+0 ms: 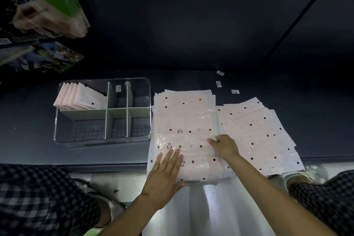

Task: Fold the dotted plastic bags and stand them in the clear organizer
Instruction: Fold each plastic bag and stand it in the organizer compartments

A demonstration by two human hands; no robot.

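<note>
The clear rectangular plastic organizer (103, 111) sat open-topped on the dark counter (191, 80), its pale green dividers (107, 110) marking 6 compartments; folded pink dotted bags (80, 96) filled the far-left one, the other 5 held nothing. Flat stacks of pink dotted plastic bags (185, 120) lay just right of it, covering the counter's near edge. Behind them, 3 small white labels (219, 83) dotted otherwise bare surface.

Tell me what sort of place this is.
Probably a shop or stockroom packing spot: stacks of flat pink dotted plastic bags on a dark shelf, a clear divided organizer, and small loose barcode labels.
</note>
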